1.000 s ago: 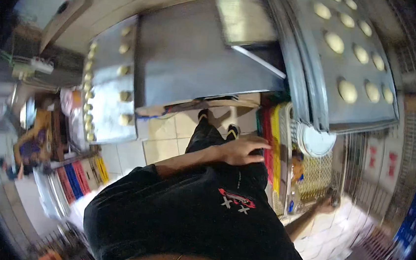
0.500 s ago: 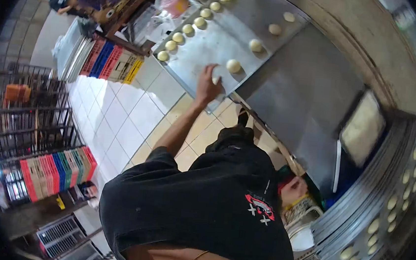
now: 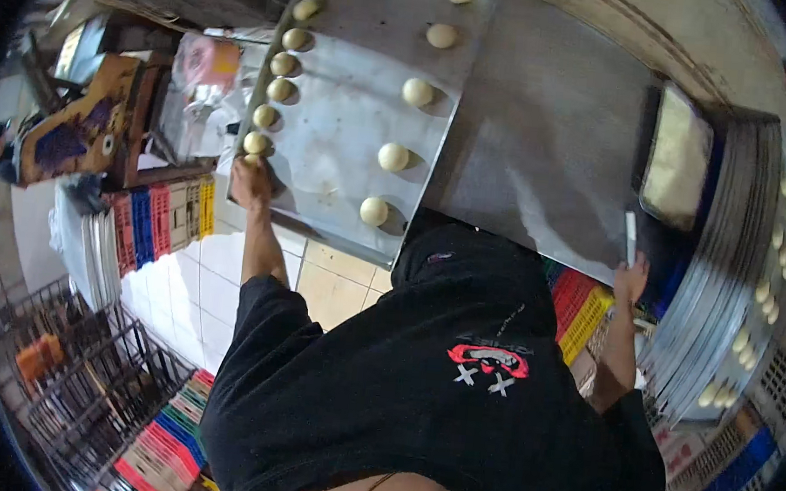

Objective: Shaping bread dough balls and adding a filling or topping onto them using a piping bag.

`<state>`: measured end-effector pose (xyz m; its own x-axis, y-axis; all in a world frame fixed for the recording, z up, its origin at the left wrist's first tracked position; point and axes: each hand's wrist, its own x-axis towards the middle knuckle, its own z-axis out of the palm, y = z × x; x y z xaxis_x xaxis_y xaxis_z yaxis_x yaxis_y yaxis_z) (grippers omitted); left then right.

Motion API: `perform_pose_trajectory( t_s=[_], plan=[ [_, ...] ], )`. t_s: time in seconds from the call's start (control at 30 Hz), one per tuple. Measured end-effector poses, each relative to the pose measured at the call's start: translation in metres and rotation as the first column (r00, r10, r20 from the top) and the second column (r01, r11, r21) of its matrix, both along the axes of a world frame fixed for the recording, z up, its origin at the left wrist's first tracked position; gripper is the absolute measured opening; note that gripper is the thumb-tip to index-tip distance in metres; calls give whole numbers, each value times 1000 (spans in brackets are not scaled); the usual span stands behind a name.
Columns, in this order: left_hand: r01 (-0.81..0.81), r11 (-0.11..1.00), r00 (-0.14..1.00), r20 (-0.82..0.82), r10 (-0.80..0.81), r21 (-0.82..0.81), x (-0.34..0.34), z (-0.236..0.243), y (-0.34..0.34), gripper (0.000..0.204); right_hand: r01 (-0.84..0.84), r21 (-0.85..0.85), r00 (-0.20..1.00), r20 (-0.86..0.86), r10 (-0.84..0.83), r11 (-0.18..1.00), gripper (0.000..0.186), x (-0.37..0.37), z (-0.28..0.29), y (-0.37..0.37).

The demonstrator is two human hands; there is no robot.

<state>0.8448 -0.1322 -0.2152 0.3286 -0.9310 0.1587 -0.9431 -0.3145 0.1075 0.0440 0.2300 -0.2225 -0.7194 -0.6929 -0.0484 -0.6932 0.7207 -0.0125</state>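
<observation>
A dough ball is partly covered at the near left corner of the baking tray, at the near end of the row of balls set along the tray's left edge. It is met by the fingertips of the left hand and lies just beyond that grip; no clear long axis is shown by its round form. Whether the fingers are clamped on it or only rested there cannot be told. By far the nearer is the left hand, the right hand being held well apart, to the right of the tray. There the near end of a narrow white strip is met by the right grip, its long axis pointed away from the body; whether it is pinched cannot be told. Right of the tray, the metal counter is seen, then a stack of trays.
</observation>
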Motion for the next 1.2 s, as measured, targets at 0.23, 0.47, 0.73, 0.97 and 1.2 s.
perform_pose_trajectory(
  t_s=[0.23, 0.47, 0.73, 0.97, 1.2],
  plan=[
    [379, 815, 926, 184, -331, -440, -76, 26, 20, 33, 284, -443, 951, 242, -191, 851, 29, 172, 62, -18],
    [863, 241, -8, -489, -872, -444, -408, 57, 71, 30, 319, -447, 888, 449, -99, 836, 36, 177, 67, -51],
    [980, -198, -195, -387, -901, -32, -534, 28, 86, 57, 117, -582, 978, 208, 8, 804, 38, 133, 84, -89],
    [905, 311, 147, -474, -868, -290, -494, 39, 94, 75, -165, -554, 955, 119, 274, 816, 30, 132, 54, -81],
    [929, 364, 369, -205, -907, 61, -492, 10, 70, 70, -428, -247, 889, 55, 454, 869, 72, 128, 39, -156]
  ],
)
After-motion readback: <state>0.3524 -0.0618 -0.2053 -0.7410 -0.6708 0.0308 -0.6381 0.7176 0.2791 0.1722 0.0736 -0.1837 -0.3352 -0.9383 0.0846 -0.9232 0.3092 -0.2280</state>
